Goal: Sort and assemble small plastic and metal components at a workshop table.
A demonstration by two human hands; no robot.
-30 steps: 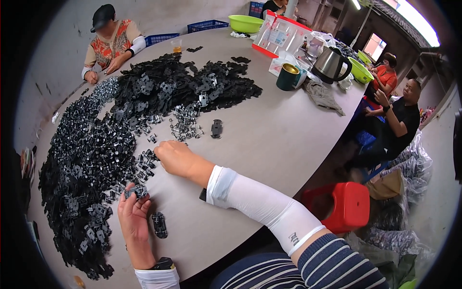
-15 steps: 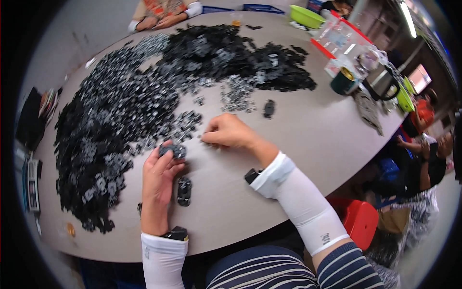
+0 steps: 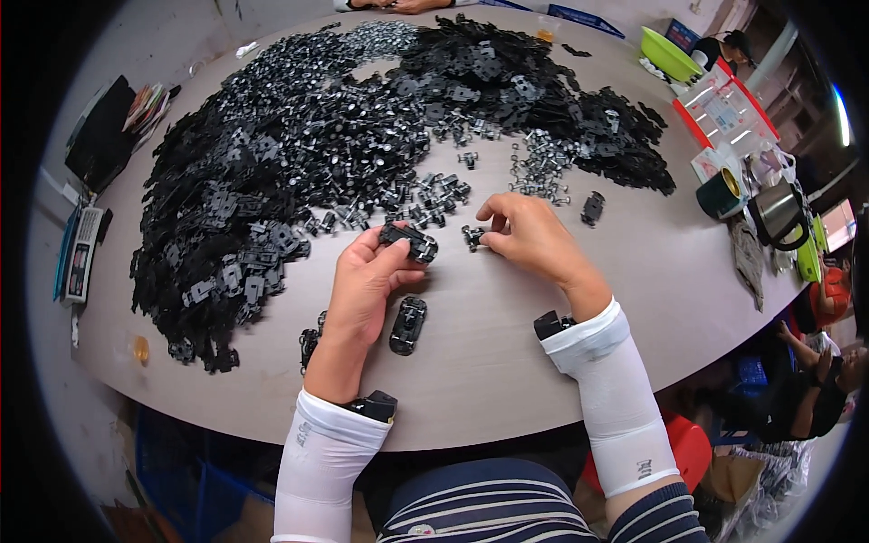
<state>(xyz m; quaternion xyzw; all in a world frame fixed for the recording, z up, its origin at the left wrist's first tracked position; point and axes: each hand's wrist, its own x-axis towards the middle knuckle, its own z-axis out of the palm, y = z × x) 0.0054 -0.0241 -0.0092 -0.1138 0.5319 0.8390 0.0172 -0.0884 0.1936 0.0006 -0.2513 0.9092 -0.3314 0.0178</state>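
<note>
Black part [image 3: 409,242] in left hand [image 3: 365,282]

left hand [image 3: 365,282]: fingers curled, gripping | right hand [image 3: 528,233]: fingertips pinched, palm down

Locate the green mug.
Head view, far right of the table: the green mug stands beside the steel kettle, just below the red-edged clear box.

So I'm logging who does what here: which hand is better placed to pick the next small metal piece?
Probably the right hand: its fingertips already pinch a small metal piece beside the loose ones, while the left hand is occupied holding a black part.
</note>
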